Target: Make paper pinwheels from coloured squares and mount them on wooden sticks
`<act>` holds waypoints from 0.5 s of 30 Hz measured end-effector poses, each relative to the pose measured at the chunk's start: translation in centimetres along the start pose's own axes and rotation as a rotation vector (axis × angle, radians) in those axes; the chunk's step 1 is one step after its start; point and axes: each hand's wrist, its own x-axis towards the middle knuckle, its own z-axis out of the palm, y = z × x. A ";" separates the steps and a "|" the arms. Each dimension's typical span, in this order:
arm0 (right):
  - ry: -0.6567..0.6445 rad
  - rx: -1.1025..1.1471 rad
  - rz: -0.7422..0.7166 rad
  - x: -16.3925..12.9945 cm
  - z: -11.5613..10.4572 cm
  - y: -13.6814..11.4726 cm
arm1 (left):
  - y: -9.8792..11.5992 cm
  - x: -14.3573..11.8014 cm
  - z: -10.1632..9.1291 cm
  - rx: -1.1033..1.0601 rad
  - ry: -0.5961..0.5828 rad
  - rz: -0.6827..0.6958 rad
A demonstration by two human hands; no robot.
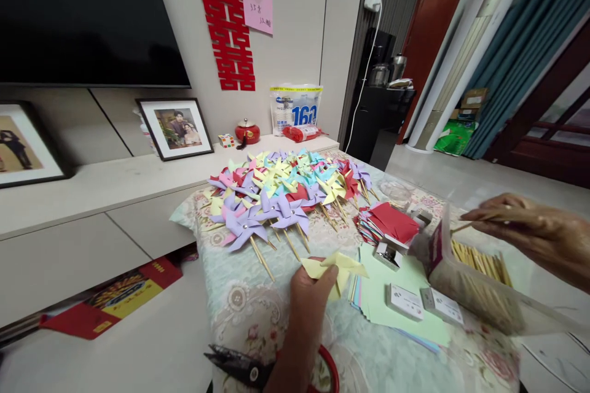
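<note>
My left hand (311,285) pinches a pale yellow paper pinwheel (340,267) between thumb and fingers, above the flowered tablecloth. My right hand (525,230), a little smeared by motion, has a thin wooden stick (463,227) between its closed fingers. That hand is over a clear plastic box (470,295) filled with more wooden sticks (482,261). Just beyond my left hand lies a heap of finished pinwheels (286,181) on sticks, in purple, yellow, red, pink and blue. Black-bladed scissors (237,365) with red handles lie partly under my left forearm.
Green paper sheets (378,295) lie on the table, bearing white small boxes (404,301) and an opened box of metal fasteners (389,255). Red paper squares (394,222) are stacked behind. A TV cabinet (115,196) with framed photos (175,129) stands along the far left side.
</note>
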 end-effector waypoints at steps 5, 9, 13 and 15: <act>-0.642 0.521 0.296 -1.8 7.3 -7.3 | 1.3 0.1 -0.2 -0.179 0.117 0.049; -0.927 0.702 0.480 -3.7 16.0 -10.2 | 2.0 0.2 -0.6 -0.158 0.231 0.146; -1.019 0.486 0.417 -3.5 18.1 -9.7 | 2.5 0.0 -0.7 -0.042 0.297 0.186; -0.848 0.428 0.292 -2.5 17.2 -9.1 | 2.5 0.0 -0.7 -0.023 0.295 0.179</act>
